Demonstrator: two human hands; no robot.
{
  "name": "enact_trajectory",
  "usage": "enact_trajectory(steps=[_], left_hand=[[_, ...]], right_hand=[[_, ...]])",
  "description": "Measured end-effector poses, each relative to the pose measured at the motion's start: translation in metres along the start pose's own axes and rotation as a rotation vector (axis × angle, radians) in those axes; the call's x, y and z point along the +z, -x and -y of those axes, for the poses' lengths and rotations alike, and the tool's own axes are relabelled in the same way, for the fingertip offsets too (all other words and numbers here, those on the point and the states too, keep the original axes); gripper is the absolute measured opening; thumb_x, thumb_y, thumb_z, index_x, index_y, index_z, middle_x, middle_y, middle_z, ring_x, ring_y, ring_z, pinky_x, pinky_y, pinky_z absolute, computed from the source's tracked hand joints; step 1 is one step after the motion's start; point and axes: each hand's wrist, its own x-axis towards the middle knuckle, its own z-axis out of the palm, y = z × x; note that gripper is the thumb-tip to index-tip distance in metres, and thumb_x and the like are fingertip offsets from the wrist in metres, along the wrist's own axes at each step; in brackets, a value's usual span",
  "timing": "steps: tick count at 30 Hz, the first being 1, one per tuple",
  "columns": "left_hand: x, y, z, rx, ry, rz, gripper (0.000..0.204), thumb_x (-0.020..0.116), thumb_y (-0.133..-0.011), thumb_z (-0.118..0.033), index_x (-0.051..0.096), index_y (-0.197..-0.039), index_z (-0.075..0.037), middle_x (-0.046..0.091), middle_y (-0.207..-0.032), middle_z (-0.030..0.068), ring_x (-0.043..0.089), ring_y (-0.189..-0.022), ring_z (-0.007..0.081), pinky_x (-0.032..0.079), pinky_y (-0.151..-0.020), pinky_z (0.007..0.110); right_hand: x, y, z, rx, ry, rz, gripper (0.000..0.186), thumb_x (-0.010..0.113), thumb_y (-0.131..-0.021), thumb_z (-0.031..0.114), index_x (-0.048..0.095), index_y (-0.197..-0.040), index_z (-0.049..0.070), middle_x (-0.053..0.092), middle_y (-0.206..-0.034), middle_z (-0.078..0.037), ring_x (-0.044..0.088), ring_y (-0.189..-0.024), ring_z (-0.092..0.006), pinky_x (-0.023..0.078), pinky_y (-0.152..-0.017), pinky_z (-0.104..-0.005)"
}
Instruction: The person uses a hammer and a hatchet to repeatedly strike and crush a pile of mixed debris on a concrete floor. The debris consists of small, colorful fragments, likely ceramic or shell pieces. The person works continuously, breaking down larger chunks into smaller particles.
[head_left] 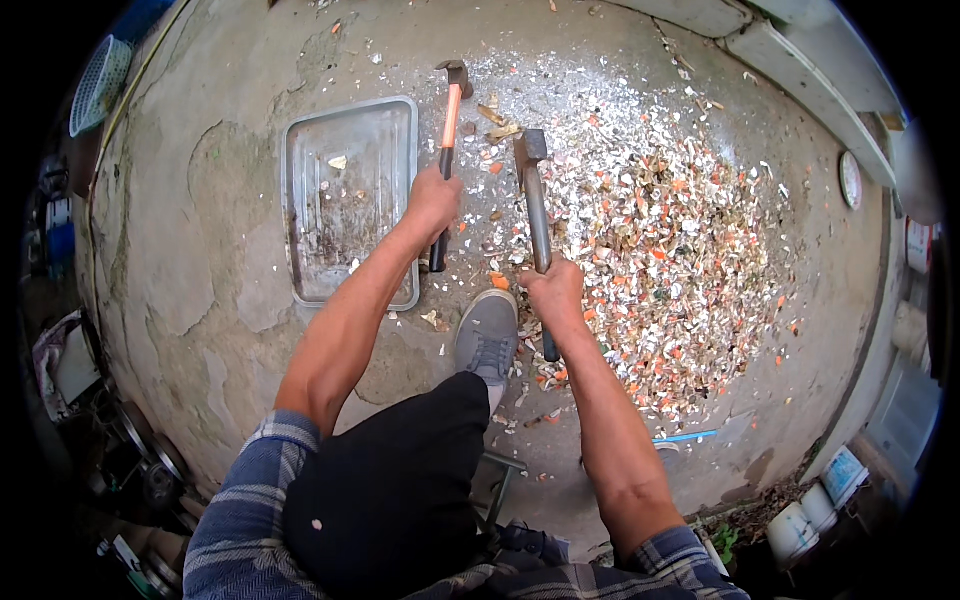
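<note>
My left hand [434, 204] is closed around the handle of a claw hammer [451, 118]. That handle is orange above and black below, and the dark metal head points away from me. In my right hand [558, 292] is a second hammer [538, 210] with a grey shaft, a blocky dark head and a black handle end. Both hammers are held above the ground side by side. To the right spreads a wide heap of crushed white and orange shell pieces [670, 250]. A shallow grey tray [413, 140] lies left of my left hand, with a few bits inside.
My grey shoe [488, 330] rests on the concrete between my forearms, near the heap's edge. A blue strip [686, 436] lies by the near side of the heap. White buckets [793, 532] stand at lower right, and a pale basket [98, 88] at upper left.
</note>
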Motion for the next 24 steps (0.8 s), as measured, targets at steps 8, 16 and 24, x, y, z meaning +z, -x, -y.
enact_trajectory(steps=[8, 16, 24], left_hand=[[0.011, 0.04, -0.007, -0.131, 0.09, 0.132, 0.007, 0.053, -0.096, -0.008, 0.047, -0.098, -0.01, 0.046, -0.067, -0.0009, 0.041, -0.046, 0.0091, 0.035, -0.036, 0.03], [0.021, 0.081, -0.016, -0.207, 0.302, 0.173, 0.008, 0.053, -0.096, -0.006, 0.047, -0.098, -0.011, 0.044, -0.068, -0.0022, 0.039, -0.046, 0.0072, 0.037, -0.038, 0.029], [0.03, 0.081, -0.008, -0.174, 0.243, 0.123, 0.007, 0.053, -0.095, -0.005, 0.048, -0.097, -0.009, 0.046, -0.067, 0.0, 0.04, -0.044, 0.0093, 0.036, -0.036, 0.03]], right_hand=[[-0.004, -0.005, 0.004, 0.004, -0.01, 0.012, 0.025, 0.07, -0.075, 0.011, 0.069, -0.091, -0.008, 0.068, -0.073, -0.027, 0.071, -0.069, -0.0364, 0.055, -0.07, -0.0452], [-0.009, -0.001, 0.016, 0.019, -0.088, 0.028, 0.022, 0.071, -0.074, 0.01, 0.067, -0.088, -0.006, 0.067, -0.071, -0.021, 0.067, -0.065, -0.0302, 0.054, -0.068, -0.0425], [-0.006, -0.004, 0.006, 0.021, -0.074, 0.026, 0.02, 0.072, -0.074, 0.011, 0.067, -0.085, -0.006, 0.067, -0.07, -0.02, 0.067, -0.063, -0.0294, 0.054, -0.066, -0.043]])
